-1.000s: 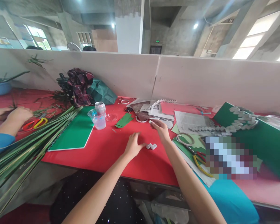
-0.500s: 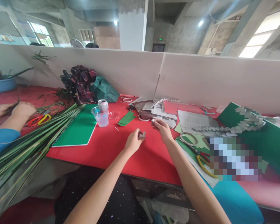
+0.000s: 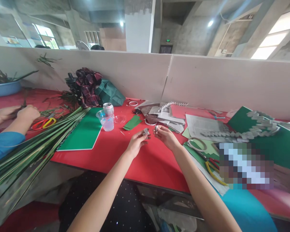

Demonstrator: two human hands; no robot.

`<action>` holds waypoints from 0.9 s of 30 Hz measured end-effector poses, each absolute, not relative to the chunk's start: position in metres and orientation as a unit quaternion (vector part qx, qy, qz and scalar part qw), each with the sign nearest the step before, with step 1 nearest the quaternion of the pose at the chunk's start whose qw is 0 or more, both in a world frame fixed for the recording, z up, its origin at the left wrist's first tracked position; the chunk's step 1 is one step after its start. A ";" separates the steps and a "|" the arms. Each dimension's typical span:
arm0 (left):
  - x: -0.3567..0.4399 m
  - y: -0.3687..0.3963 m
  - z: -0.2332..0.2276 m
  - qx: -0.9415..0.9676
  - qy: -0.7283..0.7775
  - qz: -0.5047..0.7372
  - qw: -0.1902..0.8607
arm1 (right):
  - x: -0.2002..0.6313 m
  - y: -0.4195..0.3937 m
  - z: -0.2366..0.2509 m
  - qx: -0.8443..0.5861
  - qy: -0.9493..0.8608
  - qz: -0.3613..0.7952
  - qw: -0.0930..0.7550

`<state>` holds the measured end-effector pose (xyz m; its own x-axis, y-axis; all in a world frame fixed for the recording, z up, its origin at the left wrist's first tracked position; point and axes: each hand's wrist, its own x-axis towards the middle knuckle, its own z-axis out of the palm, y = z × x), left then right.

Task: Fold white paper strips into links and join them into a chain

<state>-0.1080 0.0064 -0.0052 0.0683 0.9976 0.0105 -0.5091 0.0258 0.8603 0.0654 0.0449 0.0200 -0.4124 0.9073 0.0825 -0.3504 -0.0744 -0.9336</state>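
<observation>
My left hand (image 3: 136, 141) is pinched on a small folded grey paper piece (image 3: 146, 131), held above the red tabletop (image 3: 154, 164). Close on its right, my right hand (image 3: 166, 135) grips another small folded paper piece (image 3: 156, 129) between thumb and fingers. A narrow gap separates the two pieces. Behind the hands lie a stack of printed paper (image 3: 171, 120) and green paper strips (image 3: 132, 122). A zigzag folded-paper chain (image 3: 263, 129) rests at the right, and a shorter paper chain (image 3: 174, 104) lies at the back.
A plastic cup (image 3: 108, 123) and a can (image 3: 108, 110) stand left of my hands by a green notebook (image 3: 82, 138) and long leaves (image 3: 43, 141). Scissors (image 3: 214, 170) and a tape roll (image 3: 197, 144) lie at right. A co-worker's hands (image 3: 26, 117) work at far left.
My left hand has risen and turned, showing more of its paper piece. My right hand has tilted inward and dropped slightly, bringing the two pieces closer together.
</observation>
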 end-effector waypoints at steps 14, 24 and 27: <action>-0.107 0.001 0.000 0.334 0.271 0.568 0.702 | 0.060 0.038 0.025 -0.278 -0.512 0.660 0.475; -0.106 0.003 0.000 0.316 0.315 0.604 0.660 | 0.065 0.048 0.017 -0.263 -0.462 0.698 0.480; -0.106 0.001 0.002 0.328 0.350 0.588 0.651 | 0.064 0.048 0.016 -0.270 -0.477 0.689 0.474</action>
<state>-0.1057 0.0010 0.0019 0.0631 0.9955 -0.0706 -0.5364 0.0935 0.8388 0.0640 0.0481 0.0163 -0.4040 0.9113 0.0799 -0.3966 -0.0957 -0.9130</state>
